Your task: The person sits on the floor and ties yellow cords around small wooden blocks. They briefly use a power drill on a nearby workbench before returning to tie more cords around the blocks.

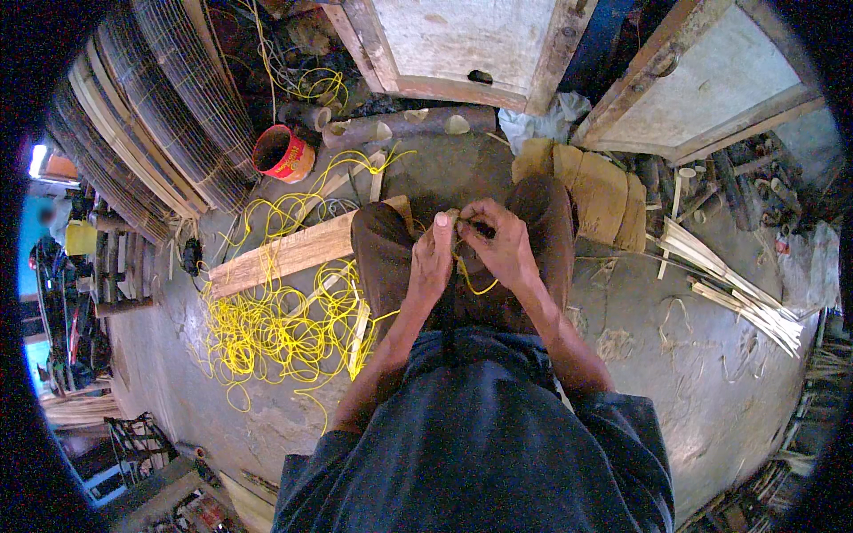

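Both hands meet above my lap, between my knees. My left hand (432,258) is closed, with its thumb upright against a small dark brownish piece at the fingertips. Pressed close beside it, my right hand (503,244) has thumb and fingers bent together in a pinch; what lies inside is too small and dark to name. A short length of yellow cord (482,290) hangs in a loop below the fingers, coming out next to the left hand. To the left of my legs, a large tangle of yellow cord (258,333) lies on the floor.
A wooden plank (284,255) crosses the cord by my left knee. Beyond it stand a red bucket (284,155) and a notched log (409,127). Rolled slatted mats (169,98) lean at far left. Folded cardboard (591,191) and pale split strips (733,284) lie at right.
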